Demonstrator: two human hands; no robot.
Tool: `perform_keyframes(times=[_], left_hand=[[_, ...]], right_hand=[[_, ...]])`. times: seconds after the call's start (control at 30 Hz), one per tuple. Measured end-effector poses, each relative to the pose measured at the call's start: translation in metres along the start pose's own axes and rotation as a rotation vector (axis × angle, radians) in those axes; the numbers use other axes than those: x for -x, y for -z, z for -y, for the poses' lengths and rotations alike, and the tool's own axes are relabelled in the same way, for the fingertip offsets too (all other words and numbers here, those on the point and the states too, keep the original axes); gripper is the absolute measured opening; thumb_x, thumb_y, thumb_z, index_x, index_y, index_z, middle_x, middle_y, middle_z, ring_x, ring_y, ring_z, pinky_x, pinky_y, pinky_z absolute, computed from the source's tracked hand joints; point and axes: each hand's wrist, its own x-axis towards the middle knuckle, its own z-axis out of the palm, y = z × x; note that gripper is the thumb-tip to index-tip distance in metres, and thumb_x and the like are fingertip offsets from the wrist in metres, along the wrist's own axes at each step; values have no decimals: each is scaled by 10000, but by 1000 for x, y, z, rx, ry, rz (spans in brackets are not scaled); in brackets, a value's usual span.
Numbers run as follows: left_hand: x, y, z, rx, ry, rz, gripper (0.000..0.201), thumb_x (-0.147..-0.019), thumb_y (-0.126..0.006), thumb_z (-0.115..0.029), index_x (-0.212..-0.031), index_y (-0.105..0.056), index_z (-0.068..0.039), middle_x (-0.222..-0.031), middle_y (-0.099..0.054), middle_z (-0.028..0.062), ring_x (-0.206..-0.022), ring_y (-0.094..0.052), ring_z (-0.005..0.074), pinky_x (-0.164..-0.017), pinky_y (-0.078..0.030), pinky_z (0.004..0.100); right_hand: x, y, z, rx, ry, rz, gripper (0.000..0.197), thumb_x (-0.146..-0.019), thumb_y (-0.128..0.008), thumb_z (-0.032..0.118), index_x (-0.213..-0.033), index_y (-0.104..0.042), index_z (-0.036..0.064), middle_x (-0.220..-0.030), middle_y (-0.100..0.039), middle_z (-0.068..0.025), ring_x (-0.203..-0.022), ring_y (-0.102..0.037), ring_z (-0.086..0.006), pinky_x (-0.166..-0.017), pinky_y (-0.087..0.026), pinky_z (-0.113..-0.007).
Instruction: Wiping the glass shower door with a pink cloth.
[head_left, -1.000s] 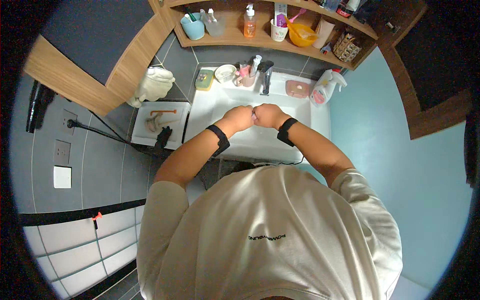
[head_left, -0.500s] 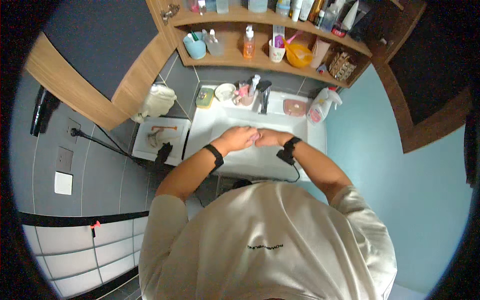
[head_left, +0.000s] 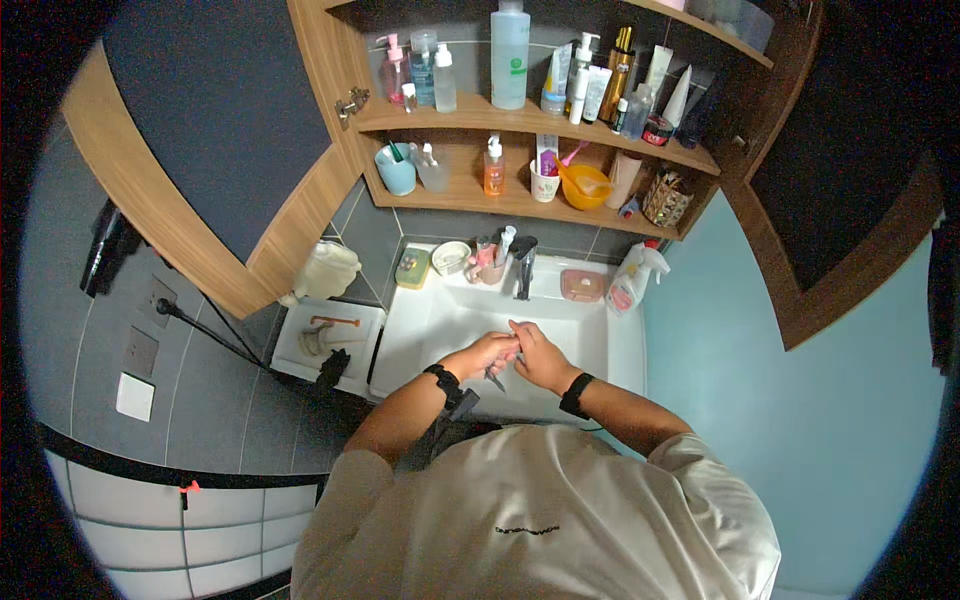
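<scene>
Clearly, the hands touch, a small grey object at their near edge.

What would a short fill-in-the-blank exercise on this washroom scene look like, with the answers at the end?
1. The rectangular ceramic sink beneath the bare left hand and bare right hand is coloured ____.
2. The pink rectangular plastic box sits ____ the black metal faucet and the white plastic spray bottle.
3. Of the wooden shelves in view, the round orange plastic bowl stands on the ____ one.
4. The wristband just behind the right hand is coloured ____.

Missing words: white; between; lowest; black.
</scene>
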Motion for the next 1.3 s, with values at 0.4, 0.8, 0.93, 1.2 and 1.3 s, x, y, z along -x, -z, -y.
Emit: perform_keyframes(times=[0.4,0.8,0.93,1.2,1.3], left_hand=[[-27,22,36,-1095,-261,-362,426,-879,-556,-268,-1121,-399,46,-911,-623,341,-894,-639,462,-716,-496,509],[-6,23,-19,-1689,-416,-224,305,-884,-542,-251,-1121,-490,-66,-865,-684,188,-740,-664,398,-655,-524,504],[0,13,5,-1696,-548,-327,289,-872,-578,-254,-1099,-514,-88,-885,-676,149,-731,-667,381,-642,-543,493],[-17,-3,3,-878,-800,-660,221,-951,-594,-244,-1037,-633,-44,-873,-685,109,-758,-670,231,-713,-539,361],[-35,-11,1,-572,-655,-648,196,-942,-636,-220,-982,-676,-32,-773,-649,16,-691,-594,120,-618,-474,271]], right_hand=[[-30,-20,-18,218,-167,574,279,-841,-616,310,-1000,-607,81,-850,-700,-159,-799,-677,-355,-678,-531,-475],[-59,-39,-61,-368,-621,902,288,-749,-668,259,-954,-675,58,-783,-656,-32,-696,-592,-201,-578,-475,-360],[-55,17,-16,-731,-305,772,266,-747,-656,254,-943,-625,76,-728,-553,16,-567,-457,-99,-447,-346,-292],[-25,54,-12,-417,-655,419,672,-749,-650,142,-1351,-408,-31,-1171,-598,-276,-1141,-550,-413,-992,-439,-407],[6,50,-16,-126,-157,26,785,-718,-633,82,-1428,-310,-4,-1350,-430,-278,-1278,-399,-435,-1043,-400,-450]])
